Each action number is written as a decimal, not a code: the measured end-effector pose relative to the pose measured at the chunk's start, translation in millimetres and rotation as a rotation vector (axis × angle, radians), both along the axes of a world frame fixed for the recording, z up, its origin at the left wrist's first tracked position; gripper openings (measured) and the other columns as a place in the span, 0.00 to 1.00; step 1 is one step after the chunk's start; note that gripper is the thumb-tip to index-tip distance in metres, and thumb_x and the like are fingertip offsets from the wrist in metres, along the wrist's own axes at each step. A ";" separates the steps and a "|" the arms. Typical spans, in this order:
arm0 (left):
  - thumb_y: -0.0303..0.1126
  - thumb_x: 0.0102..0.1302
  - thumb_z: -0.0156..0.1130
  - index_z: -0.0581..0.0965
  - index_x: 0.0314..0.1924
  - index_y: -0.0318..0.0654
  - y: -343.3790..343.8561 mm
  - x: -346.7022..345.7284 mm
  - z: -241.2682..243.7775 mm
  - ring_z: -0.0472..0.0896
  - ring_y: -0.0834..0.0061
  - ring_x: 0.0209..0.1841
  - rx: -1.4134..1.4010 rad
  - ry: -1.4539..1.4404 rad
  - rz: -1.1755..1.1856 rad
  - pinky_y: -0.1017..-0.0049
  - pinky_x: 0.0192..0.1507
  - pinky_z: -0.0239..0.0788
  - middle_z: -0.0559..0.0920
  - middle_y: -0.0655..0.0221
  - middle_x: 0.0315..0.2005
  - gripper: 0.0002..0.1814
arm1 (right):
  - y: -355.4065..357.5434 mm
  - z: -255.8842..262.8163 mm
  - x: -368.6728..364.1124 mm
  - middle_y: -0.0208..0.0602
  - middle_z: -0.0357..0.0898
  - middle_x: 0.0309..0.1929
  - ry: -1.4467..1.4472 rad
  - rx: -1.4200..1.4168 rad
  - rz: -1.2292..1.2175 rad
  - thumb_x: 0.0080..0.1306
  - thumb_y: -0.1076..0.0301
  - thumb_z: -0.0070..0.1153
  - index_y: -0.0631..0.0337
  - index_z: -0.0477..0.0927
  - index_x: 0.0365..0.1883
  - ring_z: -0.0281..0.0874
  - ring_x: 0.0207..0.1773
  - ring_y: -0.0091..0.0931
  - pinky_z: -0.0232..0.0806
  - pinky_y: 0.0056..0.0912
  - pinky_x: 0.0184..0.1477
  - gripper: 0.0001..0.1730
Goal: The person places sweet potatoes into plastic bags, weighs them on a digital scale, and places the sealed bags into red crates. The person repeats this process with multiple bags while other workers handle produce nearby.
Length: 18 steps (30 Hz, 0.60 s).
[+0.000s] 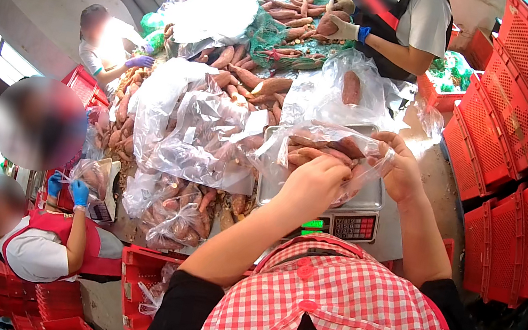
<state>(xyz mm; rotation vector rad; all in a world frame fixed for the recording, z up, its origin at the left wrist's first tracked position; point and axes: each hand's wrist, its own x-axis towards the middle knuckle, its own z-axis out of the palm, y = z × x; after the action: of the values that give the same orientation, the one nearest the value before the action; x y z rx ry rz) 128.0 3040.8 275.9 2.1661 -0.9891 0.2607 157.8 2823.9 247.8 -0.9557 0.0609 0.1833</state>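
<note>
A clear plastic bag (pixel 275 147) of sweet potatoes (pixel 305 155) rests on the metal tray (pixel 270 191) of a digital scale (pixel 353 227). My right hand (pixel 400 169) pinches the bag's gathered plastic at its right side. Over the bag's near side, my left hand (pixel 316 182) has its fingers curled at the plastic, close against the sweet potatoes; its fingertips are partly hidden. Below the tray, the scale shows a lit green display and a keypad. Just beyond it, a single sweet potato (pixel 351 88) lies on loose clear plastic bags (pixel 378 100).
Heaped sweet potatoes (pixel 252 81) and clear bags (pixel 207 128) cover the table to the left. Filled bags (pixel 178 216) sit at its near edge. Red crates (pixel 506 112) are stacked at right; another red crate (pixel 138 275) stands below. Co-workers are across and left, one wearing blue gloves (pixel 79 192).
</note>
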 end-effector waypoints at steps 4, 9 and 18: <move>0.34 0.47 0.69 0.68 0.63 0.42 20.6 46.4 -35.6 0.59 0.48 0.67 0.479 0.069 0.067 0.59 0.66 0.56 0.63 0.50 0.64 0.39 | 9.2 -3.6 -11.2 0.32 0.71 0.40 0.207 0.066 -0.031 0.70 0.69 0.51 0.61 0.67 0.53 0.71 0.34 0.21 0.66 0.21 0.33 0.15; 0.41 0.36 0.75 0.63 0.67 0.48 38.9 75.6 -49.6 0.64 0.46 0.63 0.578 0.199 0.130 0.57 0.64 0.59 0.66 0.51 0.61 0.53 | 8.5 -12.0 -21.4 0.30 0.70 0.35 0.209 0.038 0.063 0.70 0.73 0.48 0.60 0.67 0.52 0.65 0.27 0.17 0.59 0.16 0.25 0.13; 0.42 0.38 0.73 0.74 0.58 0.56 41.1 77.8 -41.1 0.71 0.56 0.59 0.715 0.158 0.066 0.61 0.58 0.63 0.73 0.53 0.54 0.40 | 6.8 -3.0 -22.9 0.34 0.71 0.30 0.098 0.043 0.047 0.63 0.80 0.45 0.62 0.66 0.57 0.63 0.21 0.19 0.56 0.17 0.22 0.22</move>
<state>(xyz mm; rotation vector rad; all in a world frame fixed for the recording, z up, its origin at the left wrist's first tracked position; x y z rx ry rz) 205.9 3081.9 234.8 2.8051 -1.0179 -0.2798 134.9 2830.7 244.8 -0.9055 0.1250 0.2736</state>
